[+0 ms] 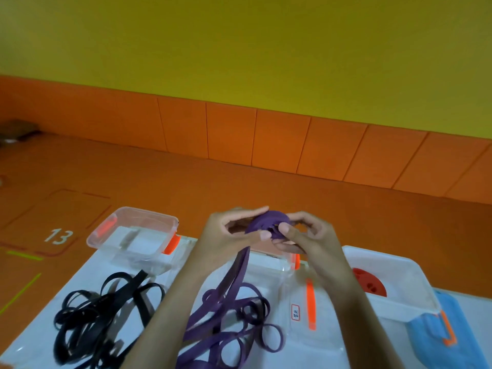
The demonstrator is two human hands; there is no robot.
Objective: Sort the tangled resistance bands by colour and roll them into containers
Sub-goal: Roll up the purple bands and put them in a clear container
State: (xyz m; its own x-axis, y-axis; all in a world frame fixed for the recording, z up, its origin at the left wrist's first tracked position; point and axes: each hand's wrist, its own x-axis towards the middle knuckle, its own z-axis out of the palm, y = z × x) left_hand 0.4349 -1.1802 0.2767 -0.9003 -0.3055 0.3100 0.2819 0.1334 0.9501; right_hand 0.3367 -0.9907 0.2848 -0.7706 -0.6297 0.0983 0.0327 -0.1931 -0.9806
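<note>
Both hands are raised above the white table (93, 275) and hold a partly wound roll of purple band (269, 222). My left hand (226, 235) grips the roll from the left, thumb across its front. My right hand (306, 235) pinches it from the right. A purple strand (237, 278) hangs from the roll down to a loose purple heap (239, 328) on the table. A tangle of black bands (101, 315) lies to the left. A clear container (133, 235) with orange clips stands behind the black bands; a second clear container (285, 259) is mostly hidden behind my hands.
A white bin (394, 278) at the right holds a red disc (370, 284). A clear lid with an orange strip (310, 304) lies beside it. Something blue (447, 336) sits at the right edge. Orange floor and wall panels lie beyond the table.
</note>
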